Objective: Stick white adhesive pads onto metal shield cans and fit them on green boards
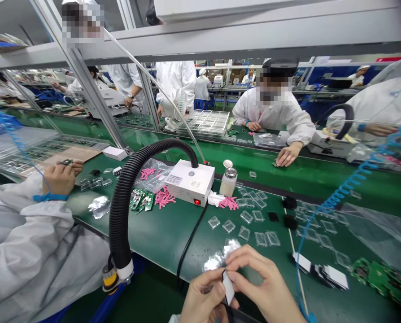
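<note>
Near the bottom centre, my left hand (205, 296) is closed on a small flat piece (228, 289) with a white face and a dark edge. My right hand (259, 278) pinches the same piece from the other side, its thumb and fingertips at the upper edge. Crumpled shiny film (217, 260) lies on the green table just behind my hands. Clear plastic frames (244, 233) are spread on the table beyond. To the right lie white-faced pieces with dark edges (331, 276).
A black hose (119, 202) arches from a white box (190, 181) with a red switch. Nearby are a bottle (228, 183), pink strips (164, 197) and green boards (142, 200). A blue coiled cord (350, 181) hangs at right. A person's hands (61, 177) work at left; others sit opposite.
</note>
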### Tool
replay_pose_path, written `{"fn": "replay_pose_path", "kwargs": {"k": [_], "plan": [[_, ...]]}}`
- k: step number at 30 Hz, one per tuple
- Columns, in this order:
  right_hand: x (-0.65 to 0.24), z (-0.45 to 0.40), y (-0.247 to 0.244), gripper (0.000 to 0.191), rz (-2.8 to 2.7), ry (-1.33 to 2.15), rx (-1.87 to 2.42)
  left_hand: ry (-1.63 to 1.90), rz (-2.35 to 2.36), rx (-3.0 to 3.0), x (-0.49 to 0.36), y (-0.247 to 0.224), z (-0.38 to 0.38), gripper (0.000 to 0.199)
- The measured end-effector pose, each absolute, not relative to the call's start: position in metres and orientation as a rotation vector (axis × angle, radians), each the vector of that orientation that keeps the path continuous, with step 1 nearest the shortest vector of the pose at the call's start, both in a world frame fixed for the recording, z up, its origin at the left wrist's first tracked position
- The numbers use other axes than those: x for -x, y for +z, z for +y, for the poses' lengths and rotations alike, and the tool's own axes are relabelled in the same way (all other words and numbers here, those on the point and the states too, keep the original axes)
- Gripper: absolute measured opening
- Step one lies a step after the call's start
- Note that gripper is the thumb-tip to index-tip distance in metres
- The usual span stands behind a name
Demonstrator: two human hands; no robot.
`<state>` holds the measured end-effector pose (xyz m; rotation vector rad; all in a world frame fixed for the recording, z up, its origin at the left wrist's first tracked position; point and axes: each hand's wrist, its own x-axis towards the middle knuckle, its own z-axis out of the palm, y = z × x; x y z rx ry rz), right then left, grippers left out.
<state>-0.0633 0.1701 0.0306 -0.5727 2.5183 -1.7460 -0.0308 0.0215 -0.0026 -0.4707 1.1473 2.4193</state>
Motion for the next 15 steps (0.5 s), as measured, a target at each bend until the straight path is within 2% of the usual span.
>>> {"fn": "replay_pose_path", "kwargs": {"k": [10,15], "plan": [[0.0605,0.1668,0.0295,0.016,2.857,-1.600,0.769,2.433,1.168,0.495,0.0297,-0.0020,0.0218,0.039],[0.0624,0.1678,0.0299,0.014,2.768,-1.617,0.721,2.426,1.167,0.499,0.0297,-0.0044,0.0210,0.042]]}}
